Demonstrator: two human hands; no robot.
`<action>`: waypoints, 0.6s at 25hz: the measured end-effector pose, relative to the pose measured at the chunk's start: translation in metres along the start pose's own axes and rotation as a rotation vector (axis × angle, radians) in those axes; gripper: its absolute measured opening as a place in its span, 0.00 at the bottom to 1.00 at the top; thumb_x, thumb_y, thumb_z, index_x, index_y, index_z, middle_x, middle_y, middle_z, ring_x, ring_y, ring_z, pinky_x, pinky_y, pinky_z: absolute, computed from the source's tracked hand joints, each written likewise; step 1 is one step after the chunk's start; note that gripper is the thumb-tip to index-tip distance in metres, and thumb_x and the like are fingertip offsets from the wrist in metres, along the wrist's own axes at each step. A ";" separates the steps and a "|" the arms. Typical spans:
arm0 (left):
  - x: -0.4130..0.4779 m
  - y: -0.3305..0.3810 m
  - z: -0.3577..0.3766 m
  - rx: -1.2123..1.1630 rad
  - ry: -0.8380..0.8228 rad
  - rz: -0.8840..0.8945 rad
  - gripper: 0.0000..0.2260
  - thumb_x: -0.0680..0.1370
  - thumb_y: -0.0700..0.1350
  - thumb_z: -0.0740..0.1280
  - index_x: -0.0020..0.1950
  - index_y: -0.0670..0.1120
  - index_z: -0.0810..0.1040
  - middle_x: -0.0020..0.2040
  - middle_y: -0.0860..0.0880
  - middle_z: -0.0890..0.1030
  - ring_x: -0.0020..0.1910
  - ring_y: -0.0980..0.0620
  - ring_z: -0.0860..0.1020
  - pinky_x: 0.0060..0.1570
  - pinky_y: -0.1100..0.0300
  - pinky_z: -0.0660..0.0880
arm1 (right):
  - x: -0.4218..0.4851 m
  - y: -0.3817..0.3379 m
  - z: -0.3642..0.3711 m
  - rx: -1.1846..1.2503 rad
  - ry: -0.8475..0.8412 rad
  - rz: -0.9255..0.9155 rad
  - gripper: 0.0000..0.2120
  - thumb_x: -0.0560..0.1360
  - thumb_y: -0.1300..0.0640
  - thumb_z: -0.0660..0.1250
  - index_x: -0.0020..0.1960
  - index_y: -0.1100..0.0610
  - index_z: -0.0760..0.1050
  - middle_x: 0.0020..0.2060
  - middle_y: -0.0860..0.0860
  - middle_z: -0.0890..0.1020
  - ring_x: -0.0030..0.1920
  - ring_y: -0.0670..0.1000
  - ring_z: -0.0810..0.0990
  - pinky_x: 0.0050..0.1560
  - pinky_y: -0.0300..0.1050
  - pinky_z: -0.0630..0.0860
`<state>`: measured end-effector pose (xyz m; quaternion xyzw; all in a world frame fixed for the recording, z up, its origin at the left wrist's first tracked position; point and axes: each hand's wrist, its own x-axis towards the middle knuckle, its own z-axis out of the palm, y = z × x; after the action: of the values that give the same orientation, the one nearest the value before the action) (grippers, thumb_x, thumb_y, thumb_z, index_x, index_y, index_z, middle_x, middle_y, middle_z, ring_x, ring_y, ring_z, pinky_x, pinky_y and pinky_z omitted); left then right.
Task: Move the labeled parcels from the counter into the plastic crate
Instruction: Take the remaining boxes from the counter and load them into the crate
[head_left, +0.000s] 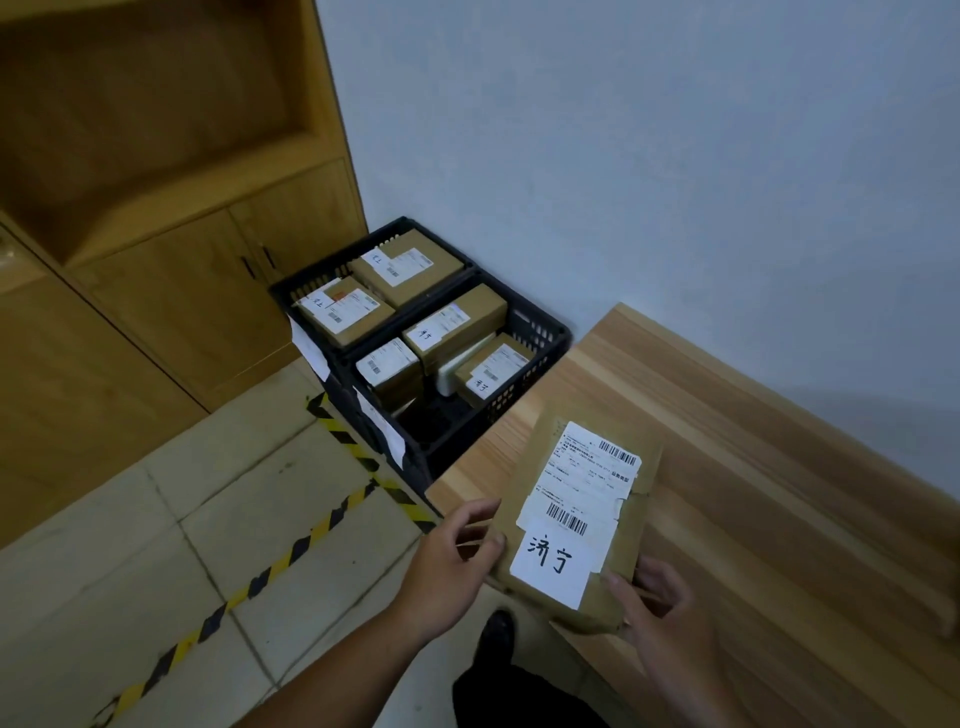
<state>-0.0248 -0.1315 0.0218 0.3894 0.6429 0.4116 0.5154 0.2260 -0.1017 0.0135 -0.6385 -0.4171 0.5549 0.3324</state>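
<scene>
tiled floor (130, 519), wooden counter (753, 467); black crate (540, 332) by wall; left hand (452, 566) and right hand (660, 608) grip parcel (582, 519), fingers curled on its edges

Pale wall (649, 156); wooden cabinet (171, 270) left of it; beige tiled floor (130, 545) below, crossed by yellow-black hazard tape (291, 556).

Brown parcel (582, 514) (white labels), black crate (524, 332), yellow-black striped floor tape (270, 569).

wooden cabinet (171, 291), yellow-black floor tape (270, 571) on tiled floor (104, 545), pale wall (649, 156), black shoe (496, 631)
</scene>
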 end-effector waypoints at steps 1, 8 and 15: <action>0.013 0.000 -0.009 0.001 0.006 -0.004 0.14 0.81 0.49 0.68 0.64 0.64 0.77 0.58 0.66 0.81 0.58 0.66 0.78 0.50 0.67 0.79 | 0.014 -0.004 0.012 0.010 -0.010 0.002 0.09 0.71 0.53 0.79 0.46 0.40 0.83 0.46 0.41 0.87 0.45 0.45 0.87 0.41 0.53 0.85; 0.086 0.025 -0.090 0.061 0.082 -0.068 0.12 0.81 0.48 0.68 0.60 0.65 0.79 0.56 0.66 0.82 0.56 0.66 0.79 0.48 0.72 0.77 | 0.086 -0.043 0.105 0.006 -0.107 0.029 0.09 0.73 0.58 0.77 0.50 0.47 0.84 0.47 0.43 0.88 0.46 0.46 0.87 0.48 0.59 0.85; 0.174 0.038 -0.163 0.095 0.021 -0.091 0.12 0.81 0.47 0.68 0.62 0.62 0.79 0.57 0.66 0.82 0.55 0.68 0.79 0.46 0.71 0.77 | 0.144 -0.074 0.186 -0.042 -0.019 0.023 0.08 0.72 0.53 0.78 0.51 0.46 0.83 0.45 0.37 0.87 0.48 0.40 0.84 0.50 0.47 0.81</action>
<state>-0.2112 0.0226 0.0189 0.3792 0.6841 0.3608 0.5080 0.0360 0.0526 -0.0127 -0.6449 -0.4242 0.5558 0.3085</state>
